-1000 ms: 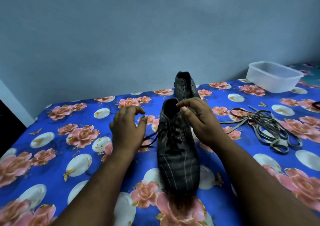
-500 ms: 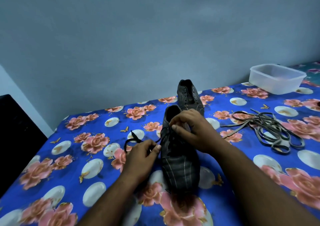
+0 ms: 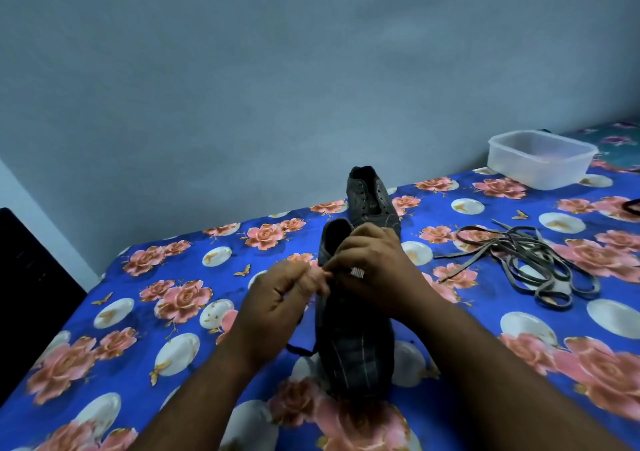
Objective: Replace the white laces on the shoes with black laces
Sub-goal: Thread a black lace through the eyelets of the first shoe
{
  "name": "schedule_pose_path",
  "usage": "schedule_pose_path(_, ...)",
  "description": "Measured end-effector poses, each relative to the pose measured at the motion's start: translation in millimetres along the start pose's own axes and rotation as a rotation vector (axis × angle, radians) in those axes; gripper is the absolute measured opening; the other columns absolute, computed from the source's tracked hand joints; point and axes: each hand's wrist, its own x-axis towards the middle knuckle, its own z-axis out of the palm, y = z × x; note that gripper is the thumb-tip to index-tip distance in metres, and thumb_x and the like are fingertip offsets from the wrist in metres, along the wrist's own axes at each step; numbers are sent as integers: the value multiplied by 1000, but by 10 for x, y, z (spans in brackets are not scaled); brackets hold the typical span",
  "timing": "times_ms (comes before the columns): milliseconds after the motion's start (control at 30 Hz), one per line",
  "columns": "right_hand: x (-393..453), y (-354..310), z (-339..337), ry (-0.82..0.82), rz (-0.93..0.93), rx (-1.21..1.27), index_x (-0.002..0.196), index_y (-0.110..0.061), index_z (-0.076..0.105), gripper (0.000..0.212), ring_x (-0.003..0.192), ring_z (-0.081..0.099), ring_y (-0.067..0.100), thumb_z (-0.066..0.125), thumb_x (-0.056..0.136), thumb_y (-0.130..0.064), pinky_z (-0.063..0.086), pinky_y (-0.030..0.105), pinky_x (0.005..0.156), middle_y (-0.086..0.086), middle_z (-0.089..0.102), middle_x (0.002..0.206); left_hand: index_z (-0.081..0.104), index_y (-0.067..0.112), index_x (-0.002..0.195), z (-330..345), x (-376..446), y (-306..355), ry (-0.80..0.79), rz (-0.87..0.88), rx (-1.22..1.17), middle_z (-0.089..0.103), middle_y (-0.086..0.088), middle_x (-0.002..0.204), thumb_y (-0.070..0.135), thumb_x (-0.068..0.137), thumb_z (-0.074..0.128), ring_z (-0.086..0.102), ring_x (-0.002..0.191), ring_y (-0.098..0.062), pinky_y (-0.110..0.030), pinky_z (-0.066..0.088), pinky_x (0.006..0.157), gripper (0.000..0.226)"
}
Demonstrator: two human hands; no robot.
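A dark striped shoe [image 3: 356, 350] lies toe toward me on the blue flowered bedsheet [image 3: 145, 312]. My left hand [image 3: 277, 301] and my right hand [image 3: 370, 270] meet over its lacing area, fingers curled and pinching the black lace, whose loose end [image 3: 301, 348] trails off the shoe's left side. The second dark shoe [image 3: 370, 197] stands just behind, its eyelets bare. A tangle of pale removed laces [image 3: 519, 260] lies to the right of the shoes.
A clear plastic container [image 3: 540, 158] sits at the back right near the wall. A dark strap [image 3: 632, 206] shows at the right edge. A black object [image 3: 31, 277] stands beside the bed on the left. The grey wall rises directly behind the bed.
My left hand has moved up and right from beside the shoe to meet my right hand over the laces. The lace loop on the left has been drawn in.
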Motion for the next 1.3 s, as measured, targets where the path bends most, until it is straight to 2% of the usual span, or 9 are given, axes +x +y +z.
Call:
schedule_pose_path(67, 8, 57, -100, 76, 51, 144, 92, -26, 82, 8, 92, 58, 18, 78, 85, -30, 45, 34, 80, -13, 73, 86, 64, 21, 97, 45, 105, -91, 110, -81, -73, 66, 4, 100, 34, 100, 49, 61, 104, -20, -47, 46, 97, 20)
schedule_pose_path(167, 6, 153, -235, 172, 207, 431, 91, -23, 81, 15, 86, 62, 8, 80, 83, -10, 46, 19, 75, -9, 73, 83, 62, 37, 112, 189, 205, -183, 84, -108, -3, 60, 23, 113, 41, 98, 51, 52, 117, -13, -47, 42, 104, 19)
schedule_pose_path(300, 6, 267, -337, 238, 396, 839, 83, -12, 76, 18, 70, 68, 4, 71, 86, 5, 52, 15, 69, -2, 76, 76, 65, 44, 100, 352, 307, -224, 56, -25, 58, 62, 27, 107, 55, 90, 52, 53, 111, -11, -43, 43, 100, 19)
schedule_pose_path(467, -9, 353, -317, 202, 549, 1034, 84, 1, 64, 14, 61, 64, 5, 71, 77, -9, 49, 15, 61, -2, 72, 69, 65, 38, 90, 420, 298, -333, 112, -59, -41, 64, 22, 105, 58, 80, 62, 53, 113, -16, -32, 42, 99, 22)
schedule_pose_path(667, -35, 511, -360, 339, 715, 1237, 70, -25, 73, 14, 58, 54, 7, 80, 65, -36, 50, 21, 62, -7, 63, 69, 67, 38, 81, 499, 273, -377, 176, -30, -93, 68, 18, 104, 54, 85, 62, 56, 112, -13, -31, 39, 100, 17)
schedule_pose_path(967, -218, 1008, -463, 648, 1219, 1136, 83, -22, 59, 26, 46, 39, 6, 77, 84, -40, 35, 19, 42, -9, 54, 68, 72, 25, 84, 573, 244, -415, 224, 24, -26, 68, 14, 102, 49, 87, 63, 58, 111, -18, -19, 31, 99, 26)
schedule_pose_path(1100, -260, 1083, -513, 678, 1363, 1055, 90, -11, 61, 32, 42, 45, 6, 77, 87, -39, 41, 19, 39, -1, 58, 76, 73, 24, 87, 586, 236, -403, 231, 4, -8, 67, 10, 107, 51, 88, 60, 57, 114, -22, -27, 33, 103, 31)
schedule_pose_path(1200, -247, 1061, -482, 562, 1333, 584, 131, -16, 44, 70, 86, 66, 20, 85, 79, -39, 60, 37, 73, 12, 55, 121, 73, 34, 94, 587, 223, -380, 274, -13, 62, 59, 17, 115, 54, 88, 56, 48, 119, -11, -38, 34, 102, 27)
schedule_pose_path(1300, -189, 861, -382, 577, 865, 14, 145, -18, 34, 86, 127, 45, 27, 84, 78, -43, 41, 42, 107, 11, 40, 143, 70, 42, 97, 561, 223, -375, 306, 0, 135, 52, 22, 119, 54, 89, 55, 40, 118, -1, -39, 31, 98, 22)
